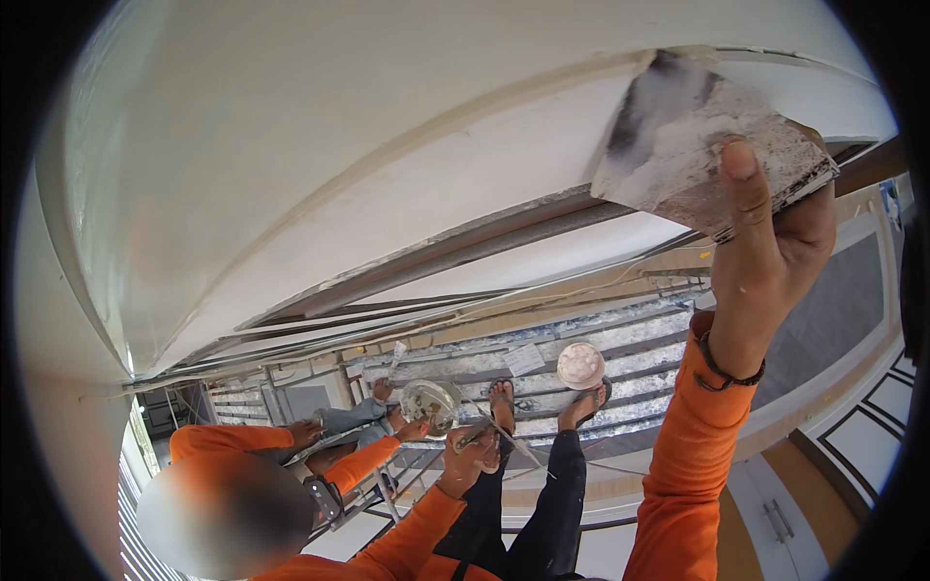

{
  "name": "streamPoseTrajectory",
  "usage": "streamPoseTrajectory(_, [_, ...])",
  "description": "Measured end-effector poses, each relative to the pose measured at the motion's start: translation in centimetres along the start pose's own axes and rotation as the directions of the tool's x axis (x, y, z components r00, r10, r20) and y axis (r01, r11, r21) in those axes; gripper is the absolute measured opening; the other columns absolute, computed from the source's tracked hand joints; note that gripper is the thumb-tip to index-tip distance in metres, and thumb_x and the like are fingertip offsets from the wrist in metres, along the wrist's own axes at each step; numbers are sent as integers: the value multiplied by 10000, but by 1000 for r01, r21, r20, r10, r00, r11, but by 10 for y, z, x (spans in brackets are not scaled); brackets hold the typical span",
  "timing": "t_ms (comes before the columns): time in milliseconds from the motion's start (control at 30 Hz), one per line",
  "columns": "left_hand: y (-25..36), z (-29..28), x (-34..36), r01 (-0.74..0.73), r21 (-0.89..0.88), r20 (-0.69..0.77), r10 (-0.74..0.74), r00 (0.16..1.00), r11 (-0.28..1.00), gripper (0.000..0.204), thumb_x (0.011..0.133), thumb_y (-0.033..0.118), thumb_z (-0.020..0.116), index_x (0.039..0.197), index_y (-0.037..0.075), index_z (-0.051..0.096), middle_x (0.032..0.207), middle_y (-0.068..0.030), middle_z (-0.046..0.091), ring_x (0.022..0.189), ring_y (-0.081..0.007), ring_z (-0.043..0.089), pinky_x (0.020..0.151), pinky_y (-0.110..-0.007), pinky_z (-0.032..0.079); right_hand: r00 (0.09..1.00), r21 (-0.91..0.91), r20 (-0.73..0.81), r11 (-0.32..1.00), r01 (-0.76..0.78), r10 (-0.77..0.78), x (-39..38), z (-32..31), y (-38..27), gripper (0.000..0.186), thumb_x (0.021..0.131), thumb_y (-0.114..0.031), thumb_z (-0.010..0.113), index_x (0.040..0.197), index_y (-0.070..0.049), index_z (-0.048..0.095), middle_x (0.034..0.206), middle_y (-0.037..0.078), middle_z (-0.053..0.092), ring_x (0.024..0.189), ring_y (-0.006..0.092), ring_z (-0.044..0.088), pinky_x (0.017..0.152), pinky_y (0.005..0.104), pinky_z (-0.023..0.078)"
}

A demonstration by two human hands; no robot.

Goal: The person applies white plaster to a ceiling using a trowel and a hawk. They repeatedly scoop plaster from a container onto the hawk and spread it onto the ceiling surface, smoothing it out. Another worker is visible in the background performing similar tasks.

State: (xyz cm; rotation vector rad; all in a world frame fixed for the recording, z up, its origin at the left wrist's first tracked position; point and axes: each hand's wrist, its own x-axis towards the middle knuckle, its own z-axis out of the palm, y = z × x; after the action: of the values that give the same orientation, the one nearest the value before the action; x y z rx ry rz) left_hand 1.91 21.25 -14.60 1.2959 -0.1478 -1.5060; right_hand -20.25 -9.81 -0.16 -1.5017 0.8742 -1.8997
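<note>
My right hand (775,247) is raised at the upper right, its thumb pressed along a wide, flat scraper blade (683,145) smeared with pale plaster. The blade's far edge lies against the white curved moulding (504,131) under the ceiling. Lower down, near the middle, my left hand (469,463) is closed around something small with a dark part showing; most of it is hidden by the fingers. Below stands a pail of pinkish-white paste (581,365), beside my sandalled foot (586,407).
Scaffold planks (635,373), spattered with plaster, lie beneath my feet. A co-worker in orange sleeves (363,465) sits at the left, one hand at a greyish bucket (431,407). A white sheet (524,359) rests on the planks. Scaffold rails and cabinet doors (775,513) stand around.
</note>
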Motion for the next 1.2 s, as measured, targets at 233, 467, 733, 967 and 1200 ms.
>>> streamPoseTrajectory(233, [-4, -9, 2, -59, 31, -5, 59, 998, 998, 170, 812, 94, 627, 695, 2, 545, 597, -37, 482, 485, -123, 460, 461, -273, 374, 933, -242, 358, 969, 45, 46, -13, 18, -11, 244, 787, -81, 728, 959, 25, 590, 815, 41, 605, 739, 77, 560, 638, 198, 437])
streamPoseTrajectory(467, [2, -1, 1, -61, 36, 35, 60, 998, 997, 160, 814, 87, 618, 707, 1, 536, 589, -33, 467, 479, -121, 444, 457, -264, 362, 1000, 37, -17, 999, 16, -16, -6, 5, 3, 248, 835, -102, 693, 1033, 11, 592, 941, 62, 649, 821, 107, 592, 790, 208, 447])
streamPoseTrajectory(733, [7, -3, 4, -56, 45, 113, 50, 992, 997, 156, 814, 78, 603, 696, 3, 535, 576, -33, 469, 470, -122, 452, 453, -261, 367, 966, -120, 258, 993, 18, 14, -11, 26, -7, 210, 805, -115, 721, 916, 14, 598, 835, 20, 589, 751, 70, 552, 651, 187, 432])
streamPoseTrajectory(967, [2, -9, 5, -70, 78, 44, 67, 997, 994, 185, 816, 87, 604, 665, 11, 529, 566, -31, 473, 459, -120, 454, 438, -262, 364, 997, 42, 78, 999, -29, 26, -14, 15, -1, 212, 827, -105, 698, 974, 8, 596, 901, 43, 624, 805, 95, 586, 738, 202, 449])
streamPoseTrajectory(1200, [5, -5, 3, -29, 46, 19, 28, 999, 999, 228, 838, 115, 601, 651, 10, 524, 552, -29, 472, 446, -115, 447, 429, -260, 353, 999, 69, 49, 997, -17, 14, -10, 20, 1, 235, 843, -113, 683, 1026, 4, 591, 965, 76, 650, 813, 100, 604, 737, 211, 466])
